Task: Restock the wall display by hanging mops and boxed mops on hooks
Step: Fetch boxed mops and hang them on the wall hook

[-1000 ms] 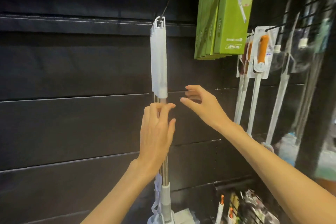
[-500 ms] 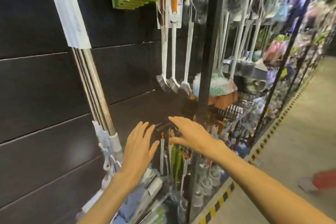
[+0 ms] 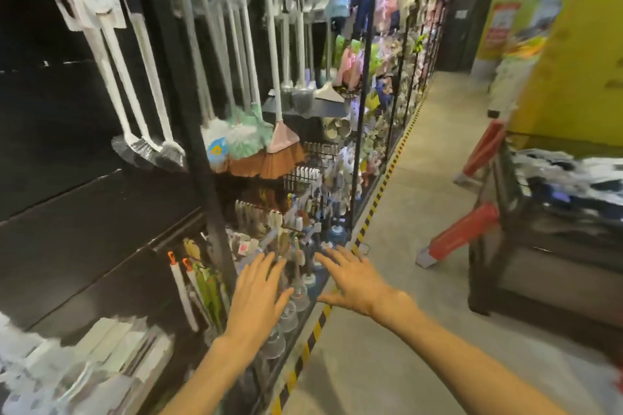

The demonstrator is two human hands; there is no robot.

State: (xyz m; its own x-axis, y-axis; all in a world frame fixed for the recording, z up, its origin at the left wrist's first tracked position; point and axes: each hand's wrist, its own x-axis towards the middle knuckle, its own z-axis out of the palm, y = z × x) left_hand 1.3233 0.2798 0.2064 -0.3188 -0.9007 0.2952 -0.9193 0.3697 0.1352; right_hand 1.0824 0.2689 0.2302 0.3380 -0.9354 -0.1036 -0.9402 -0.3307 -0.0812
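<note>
My left hand point(image 3: 258, 293) and my right hand point(image 3: 354, 280) are both stretched out low in front of me, fingers spread, holding nothing. They hover over small goods at the foot of the shelving. On the black slat wall point(image 3: 67, 212) at upper left hang white long-handled brushes point(image 3: 135, 84), one with an orange grip. The mop I hung a moment ago and the green boxed mops are out of view. Pale mop heads and packs point(image 3: 84, 357) lie blurred at the lower left.
A black upright post point(image 3: 202, 178) divides the slat wall from wire racks of brooms point(image 3: 269, 152) and dusters. The concrete aisle point(image 3: 387, 330) runs ahead beside yellow-black floor tape point(image 3: 374, 202). A trolley with red parts point(image 3: 505, 212) and a yellow wall point(image 3: 580, 54) stand right.
My head has turned right, away from the hung mop, toward the aisle. Both hands let go of the mop pole and dropped low, spread open.
</note>
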